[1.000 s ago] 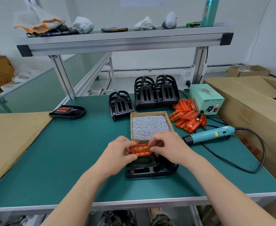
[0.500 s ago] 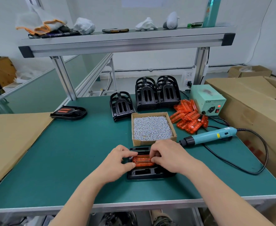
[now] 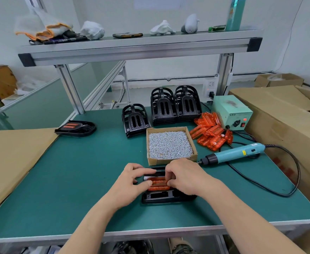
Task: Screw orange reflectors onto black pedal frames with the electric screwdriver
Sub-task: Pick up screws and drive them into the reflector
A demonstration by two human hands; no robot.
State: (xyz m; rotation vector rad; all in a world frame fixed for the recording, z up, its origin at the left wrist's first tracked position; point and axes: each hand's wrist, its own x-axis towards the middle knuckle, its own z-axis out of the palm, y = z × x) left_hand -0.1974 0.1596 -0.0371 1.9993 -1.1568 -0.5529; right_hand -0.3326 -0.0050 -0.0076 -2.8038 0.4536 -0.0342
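Observation:
A black pedal frame (image 3: 161, 197) lies flat on the green table (image 3: 77, 180) near its front edge. Orange reflectors (image 3: 158, 183) sit in the frame's middle. My left hand (image 3: 130, 186) pinches the reflectors' left end between thumb and curled fingers. My right hand (image 3: 185, 177) pinches their right end and covers the frame's right side. The teal electric screwdriver (image 3: 236, 154) lies untouched on the table to the right, its tip pointing towards my right hand.
A cardboard box of screws (image 3: 170, 144) stands just behind the frame. Loose orange reflectors (image 3: 211, 133), stacked black frames (image 3: 174, 105), a single frame (image 3: 135, 122) and the green power unit (image 3: 232, 112) lie further back. A pedal with reflectors (image 3: 75, 127) lies at the left. Cardboard boxes (image 3: 286, 114) flank the right.
Both hands have lowered the orange reflectors from above the frame down into it. The frame now lies flat.

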